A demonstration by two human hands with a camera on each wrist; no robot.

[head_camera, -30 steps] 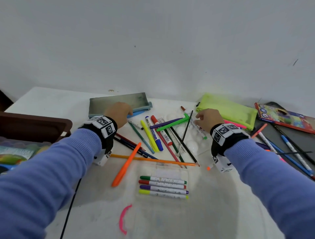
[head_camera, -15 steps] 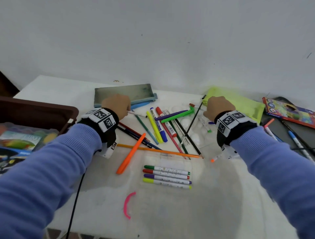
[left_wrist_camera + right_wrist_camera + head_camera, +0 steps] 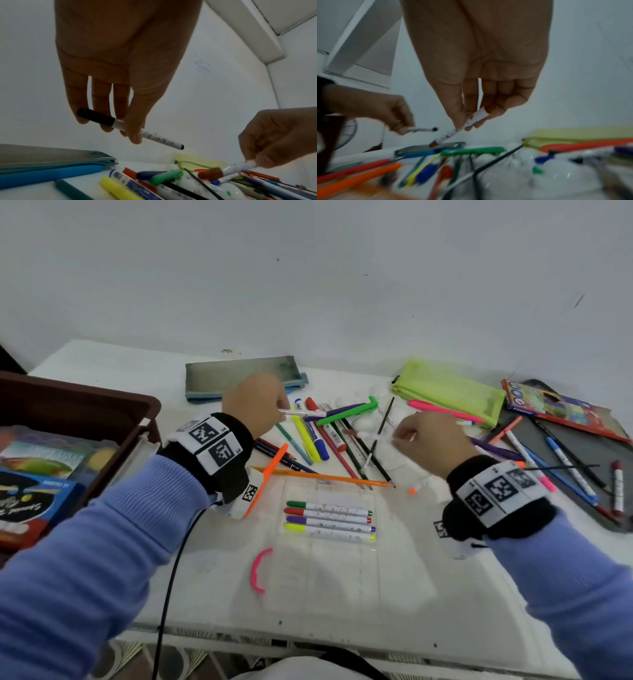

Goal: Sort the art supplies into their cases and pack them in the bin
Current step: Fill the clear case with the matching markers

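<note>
A black-capped marker [image 3: 130, 129] is pinched in the left hand [image 3: 255, 402] and is now raised clear of the pile [image 3: 329, 433]; half a second ago that hand was still down among the pens beside the grey case [image 3: 239, 376]. A brown-capped marker [image 3: 228, 169] is pinched in the right hand [image 3: 430, 440], which has been drawn back toward the near side from the green case [image 3: 448, 390]. Both markers are held above the table [image 3: 394, 577]. Two white markers are thus judged picked and ready for the clear sleeve [image 3: 330, 517], where four matching markers are seated. The bin [image 3: 85, 405] stands at the left, partly filled.
</note>
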